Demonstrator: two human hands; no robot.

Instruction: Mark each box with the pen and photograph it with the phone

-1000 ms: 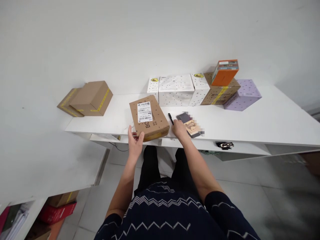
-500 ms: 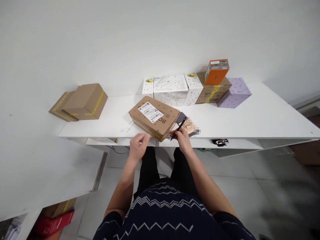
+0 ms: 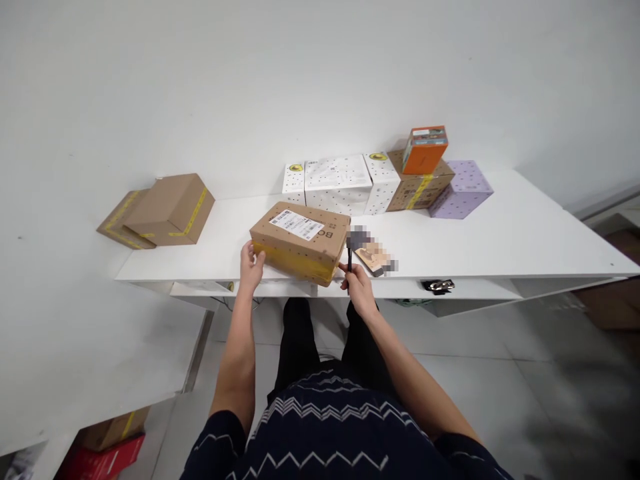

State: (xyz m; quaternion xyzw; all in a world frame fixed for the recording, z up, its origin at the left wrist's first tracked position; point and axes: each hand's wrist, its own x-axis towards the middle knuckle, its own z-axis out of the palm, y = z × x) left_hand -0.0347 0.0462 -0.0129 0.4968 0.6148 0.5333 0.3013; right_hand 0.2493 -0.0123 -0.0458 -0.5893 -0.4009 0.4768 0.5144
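Observation:
A brown cardboard box [image 3: 305, 230] with a white label on top sits at the front of the white table. Yellow tape runs along its front side, which faces me, and the box looks slightly tipped. My left hand [image 3: 251, 268] grips its front left corner, thumb on the taped side. At the front right corner my right hand [image 3: 359, 287] is closed around a slim black pen-like tool [image 3: 349, 257], held upright; its fingertips are close to the box. To the right lies a phone [image 3: 373, 257], partly blurred out.
Two brown boxes [image 3: 173, 207] stand at the left. Along the wall are white dotted boxes [image 3: 337, 180], a brown box [image 3: 420, 190] under an orange box [image 3: 425, 157], and a lilac box [image 3: 463, 190]. A dark and shiny metal object [image 3: 440, 287] rests below the table edge.
My left hand has moved left and taken hold of the box's corner. The box has turned and tipped, showing more of its taped front. The black tool has swung upright.

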